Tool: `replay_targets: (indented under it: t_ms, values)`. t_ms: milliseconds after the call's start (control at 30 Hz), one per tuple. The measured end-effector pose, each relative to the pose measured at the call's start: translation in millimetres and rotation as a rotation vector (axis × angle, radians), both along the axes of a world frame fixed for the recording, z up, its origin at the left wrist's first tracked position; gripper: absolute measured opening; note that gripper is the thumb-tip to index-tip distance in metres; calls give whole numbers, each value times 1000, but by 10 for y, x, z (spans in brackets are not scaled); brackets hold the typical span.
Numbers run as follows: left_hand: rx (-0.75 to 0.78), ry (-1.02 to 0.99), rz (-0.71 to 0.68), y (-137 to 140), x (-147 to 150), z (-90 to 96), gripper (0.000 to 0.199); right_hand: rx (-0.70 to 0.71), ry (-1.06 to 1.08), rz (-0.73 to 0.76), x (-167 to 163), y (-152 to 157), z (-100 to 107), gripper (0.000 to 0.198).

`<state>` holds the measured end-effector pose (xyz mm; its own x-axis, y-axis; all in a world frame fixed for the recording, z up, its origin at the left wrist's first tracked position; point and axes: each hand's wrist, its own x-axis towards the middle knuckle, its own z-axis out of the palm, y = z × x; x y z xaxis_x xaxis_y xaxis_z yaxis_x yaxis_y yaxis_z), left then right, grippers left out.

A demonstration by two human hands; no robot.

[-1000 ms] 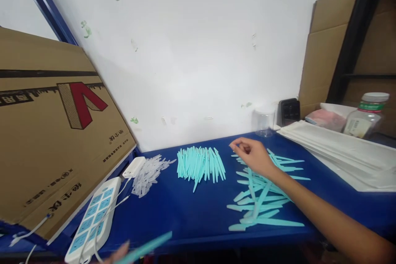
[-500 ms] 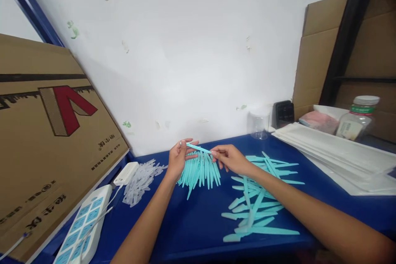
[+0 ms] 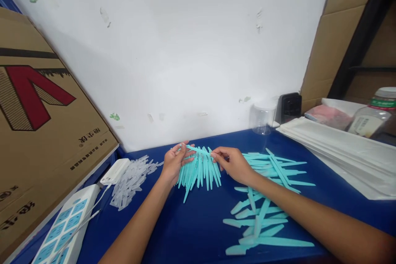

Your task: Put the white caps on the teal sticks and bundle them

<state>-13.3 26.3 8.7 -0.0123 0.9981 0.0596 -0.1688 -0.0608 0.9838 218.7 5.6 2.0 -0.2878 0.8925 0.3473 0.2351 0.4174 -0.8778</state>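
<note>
A turquoise eyebrow razor (image 3: 198, 149) is stretched between my two hands above the table. My left hand (image 3: 175, 161) pinches its left end between thumb and fingers, the other fingers spread behind it. At the razor's right end, my right hand (image 3: 230, 163) grips with thumb and forefinger. Just below lies a fanned pile of turquoise razors (image 3: 198, 173), their handles pointing toward me. Under and beside my right forearm is a looser heap of razors (image 3: 262, 218), several with translucent caps over the blade. Small clear plastic caps (image 3: 131, 181) are piled left of my left hand.
A white power strip (image 3: 66, 227) with cables and a white box-shaped device (image 3: 115, 171) sit at the left, beside a large carton (image 3: 46, 140). Toward the back right stand a clear jar (image 3: 262, 119), a stack of white sheets (image 3: 340, 152) and a labelled bottle (image 3: 371, 117).
The view has shifted and tilted slightly downward. Both hands still hold the same razor in nearly the same pose, a little lower over the fanned pile.
</note>
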Motion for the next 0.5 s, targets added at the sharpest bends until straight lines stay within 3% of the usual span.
replay_targets:
  t_ms: [100,167,333,400,500]
  values:
    - [18,30,10,9,-5,23,52,24,-21,-62,19,8,10,34]
    - [75,121,88,26,-44,43,53,50,-61,-154,51,31,16,34]
    - [392,730,553,47,-263,115,39,47,-269,-389,141,61,68,31]
    - [455,976,633,35,-340,147,35,40,-322,-428,157,49,93,30]
    - [501,1170,650,15,-388,171,36,43,-364,-459,159,31,110,28]
